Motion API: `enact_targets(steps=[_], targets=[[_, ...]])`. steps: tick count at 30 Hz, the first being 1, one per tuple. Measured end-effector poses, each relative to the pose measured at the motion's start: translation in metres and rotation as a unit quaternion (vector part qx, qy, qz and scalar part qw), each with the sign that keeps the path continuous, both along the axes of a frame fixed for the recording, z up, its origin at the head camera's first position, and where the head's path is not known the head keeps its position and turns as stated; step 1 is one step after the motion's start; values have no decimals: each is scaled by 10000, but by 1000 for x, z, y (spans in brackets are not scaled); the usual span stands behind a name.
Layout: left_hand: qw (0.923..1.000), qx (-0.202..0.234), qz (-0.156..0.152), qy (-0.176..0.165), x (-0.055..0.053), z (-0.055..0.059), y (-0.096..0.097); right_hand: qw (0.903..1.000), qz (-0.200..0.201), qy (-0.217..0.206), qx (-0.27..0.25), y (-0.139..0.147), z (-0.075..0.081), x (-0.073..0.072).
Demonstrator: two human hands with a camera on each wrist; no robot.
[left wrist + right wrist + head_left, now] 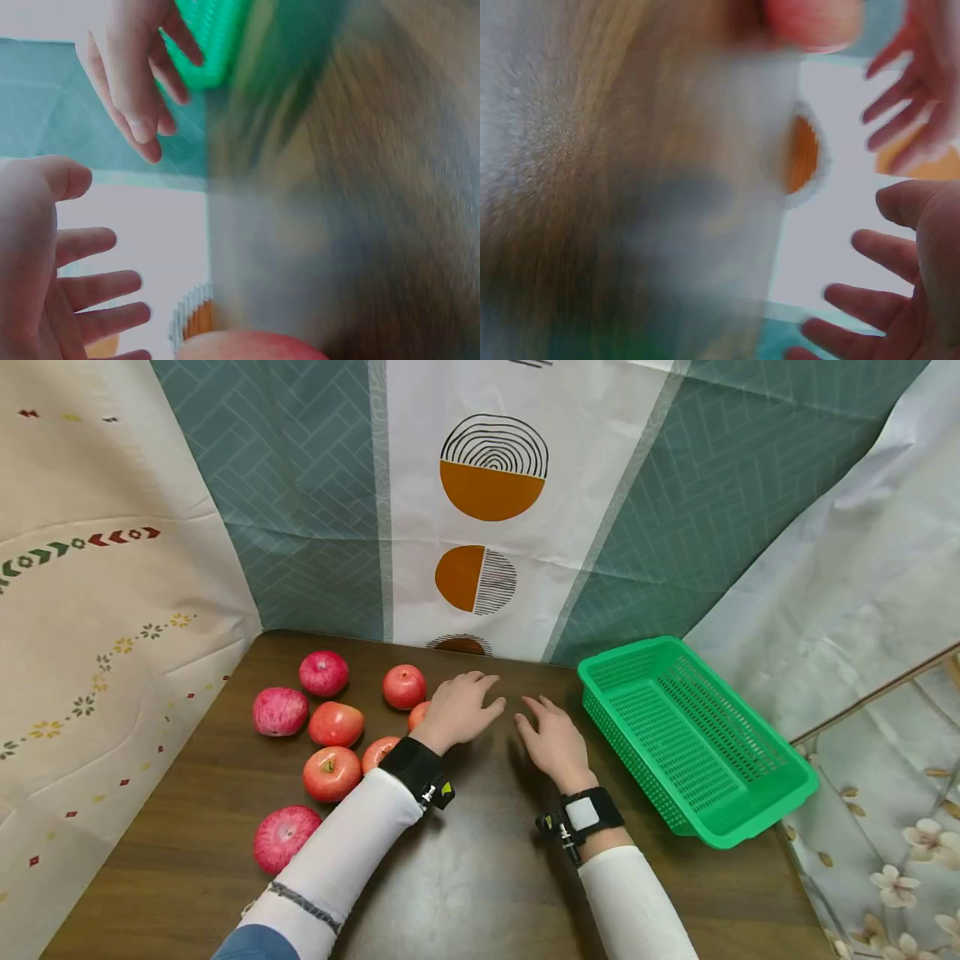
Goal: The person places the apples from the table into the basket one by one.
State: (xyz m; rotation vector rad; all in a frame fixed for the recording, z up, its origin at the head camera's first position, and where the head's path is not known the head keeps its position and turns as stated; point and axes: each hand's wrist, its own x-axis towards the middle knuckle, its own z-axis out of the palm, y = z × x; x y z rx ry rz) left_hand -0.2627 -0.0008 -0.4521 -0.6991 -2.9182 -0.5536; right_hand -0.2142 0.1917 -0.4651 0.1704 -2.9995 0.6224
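My left hand [459,710] hovers over the middle of the table with its fingers loosely spread and nothing in them. Beside its wrist lie a partly hidden red apple [418,717] and another apple [378,750]. My right hand [553,743] faces it, likewise holding nothing, between the left hand and a green plastic basket [757,822]. Both hands look relaxed in the wrist views, where the left hand [34,262] has its fingers apart and the right hand [937,277] does too. An apple [251,346] shows at the bottom of the left wrist view.
More fruit lies on the table's left side: a red apple [405,686], a yellowish-red apple [332,774], an oblong one [336,724], and several pinkish-red fruits, among them a striped one [285,837]. Patterned cloth [315,502] hangs behind the wooden table [450,893].
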Motion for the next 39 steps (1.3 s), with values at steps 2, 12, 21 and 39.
enact_targets(steps=[2, 12, 21, 39], targets=[[9997, 107, -133, 144, 9, 4, -1, 9999, 28, 39, -143, 6, 8, 14], [9917, 161, -1193, 451, 57, 17, -27, 9845, -492, 877, -1434, 74, 45, 106], [9849, 883, -1479, 183, 81, 21, -66, 9005, -3561, 1611, -1905, 151, 49, 158], [9897, 967, -1000, 349, 74, 8, -94, 8291, -4345, -508, -3481, 202, 8, 149]])
